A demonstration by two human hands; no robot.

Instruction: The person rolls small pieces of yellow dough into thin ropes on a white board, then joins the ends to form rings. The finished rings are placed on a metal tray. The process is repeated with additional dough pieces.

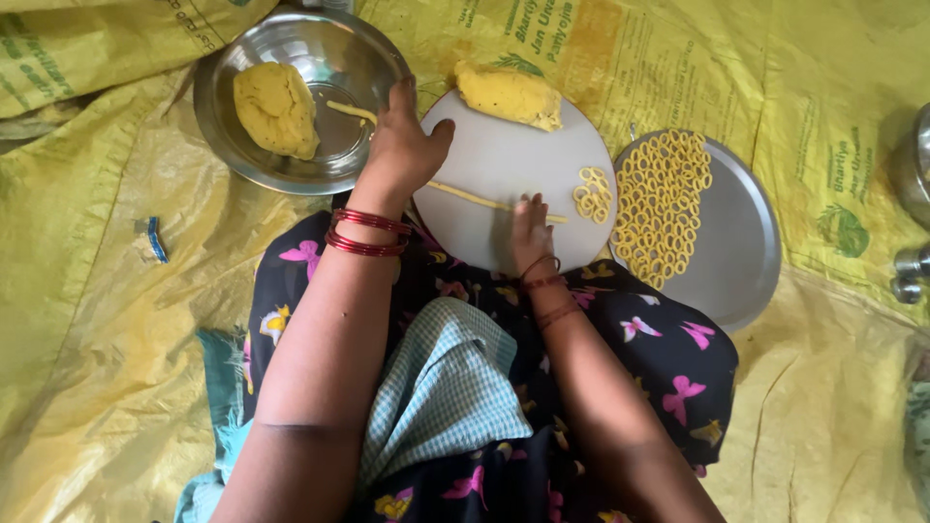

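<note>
A round white board (pixel 494 145) lies in front of me with a thin yellow dough rope (pixel 475 199) stretched across it. My right hand (pixel 530 230) presses flat on the rope's right part. My left hand (pixel 402 140) rests at the board's left edge, beside the steel bowl (pixel 358 58), fingers loosely bent, holding nothing that I can see. A lump of yellow dough (pixel 511 94) sits at the board's far edge. A few small dough rings (pixel 593 192) lie at the board's right side.
The steel bowl holds another dough lump (pixel 275 107) and a short rope piece. A steel plate (pixel 741 242) on the right carries several dough rings (pixel 662 199). Yellow plastic sacking (pixel 116 320) covers the floor. Steel vessels (pixel 915 174) stand at the right edge.
</note>
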